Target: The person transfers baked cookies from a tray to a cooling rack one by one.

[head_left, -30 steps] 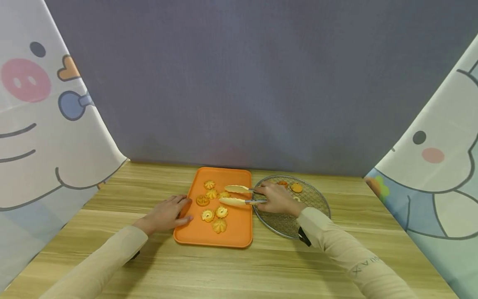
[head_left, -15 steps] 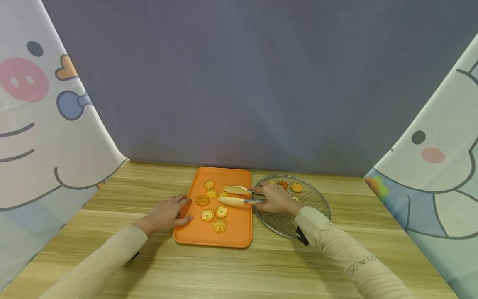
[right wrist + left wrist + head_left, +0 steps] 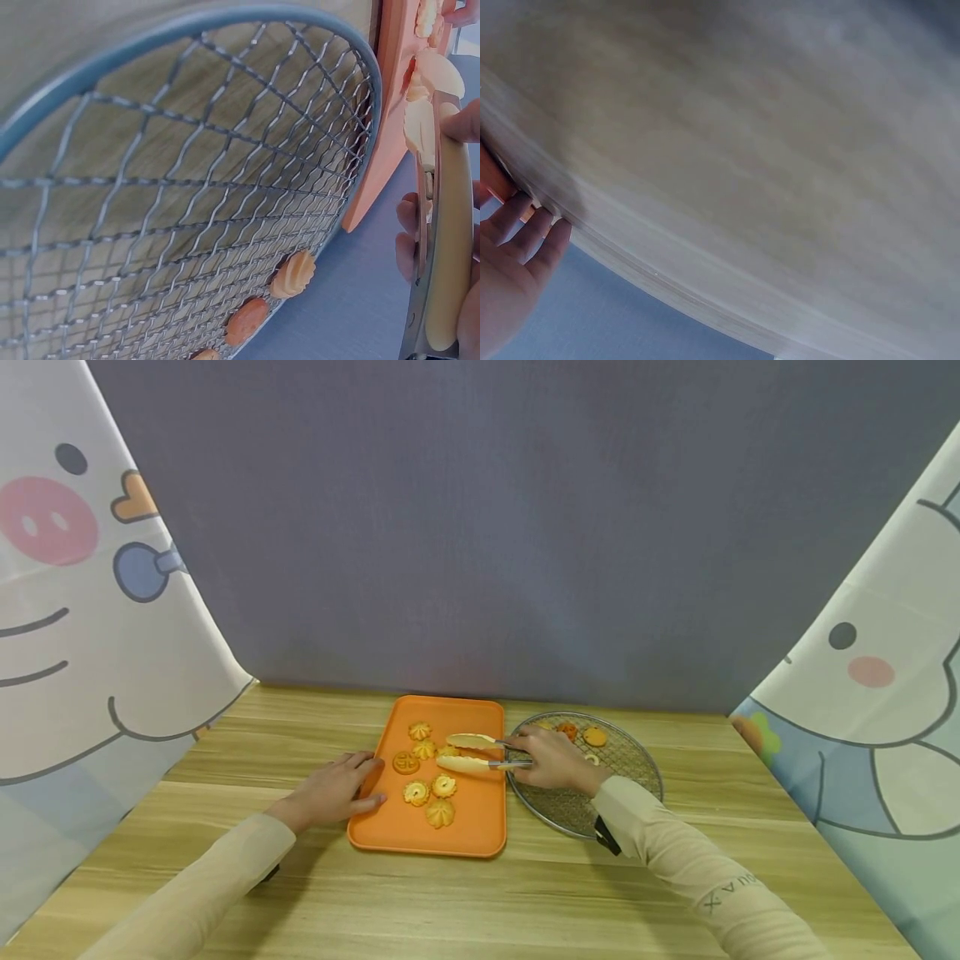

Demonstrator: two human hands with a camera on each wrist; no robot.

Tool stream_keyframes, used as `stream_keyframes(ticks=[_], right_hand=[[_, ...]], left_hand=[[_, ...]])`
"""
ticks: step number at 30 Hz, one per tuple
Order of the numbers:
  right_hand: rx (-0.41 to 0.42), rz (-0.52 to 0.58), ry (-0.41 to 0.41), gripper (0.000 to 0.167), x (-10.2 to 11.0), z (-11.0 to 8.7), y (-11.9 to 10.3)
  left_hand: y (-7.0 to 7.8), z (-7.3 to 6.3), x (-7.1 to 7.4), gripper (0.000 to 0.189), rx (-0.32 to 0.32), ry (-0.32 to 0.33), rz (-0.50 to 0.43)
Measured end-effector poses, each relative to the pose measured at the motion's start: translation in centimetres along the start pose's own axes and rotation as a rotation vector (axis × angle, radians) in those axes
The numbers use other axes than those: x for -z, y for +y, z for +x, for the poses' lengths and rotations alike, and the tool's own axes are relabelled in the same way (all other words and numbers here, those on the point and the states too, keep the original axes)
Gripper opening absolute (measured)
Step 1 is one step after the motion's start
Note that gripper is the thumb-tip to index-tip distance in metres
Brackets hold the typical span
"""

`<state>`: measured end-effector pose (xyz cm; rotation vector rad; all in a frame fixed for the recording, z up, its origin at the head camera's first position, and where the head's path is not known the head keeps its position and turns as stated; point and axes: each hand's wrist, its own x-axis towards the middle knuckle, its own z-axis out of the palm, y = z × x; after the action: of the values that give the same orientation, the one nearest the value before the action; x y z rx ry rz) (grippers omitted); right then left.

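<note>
My right hand [image 3: 553,758] holds a pair of metal tongs [image 3: 467,764] with pale cream tips. The tips are spread low over the orange tray [image 3: 468,839], beside a flower-shaped cookie [image 3: 448,750] that they partly cover. In the right wrist view, fingers and thumb wrap the tongs [image 3: 450,225]. My left hand [image 3: 332,789] rests at the tray's left rim, thumb reaching inside over it; the left wrist view shows its fingers [image 3: 544,244] fairly straight at the edge. Several other cookies lie on the tray, among them a round patterned cookie [image 3: 407,763] and a flower-shaped cookie [image 3: 440,812].
Right of the tray stands a round wire rack [image 3: 630,768], partly under my right hand. On it lie a yellow round cookie [image 3: 596,737], a reddish cookie [image 3: 567,731] and a swirled cookie [image 3: 293,274]. A grey cloth wall [image 3: 480,568] closes off the wooden table's [image 3: 420,910] back.
The tongs have shifted slightly left over the tray, their tips coming close around the flower-shaped cookie. My left hand keeps its place at the rim.
</note>
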<state>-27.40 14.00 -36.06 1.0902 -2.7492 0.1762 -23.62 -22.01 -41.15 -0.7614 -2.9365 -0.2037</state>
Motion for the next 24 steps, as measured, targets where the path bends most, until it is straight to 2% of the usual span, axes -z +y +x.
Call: stream_keyframes(ticks=[13, 24], right_hand=[[0.025, -0.018, 0.038, 0.045, 0.77, -0.67, 0.22], [-0.014, -0.014, -0.021, 0.048, 0.58, -0.96, 0.44]], left_hand=[[-0.16, 0.05, 0.02, 0.064, -0.007, 0.003, -0.005], [-0.27, 0.1, -0.19, 0.065, -0.006, 0.006, -0.002]])
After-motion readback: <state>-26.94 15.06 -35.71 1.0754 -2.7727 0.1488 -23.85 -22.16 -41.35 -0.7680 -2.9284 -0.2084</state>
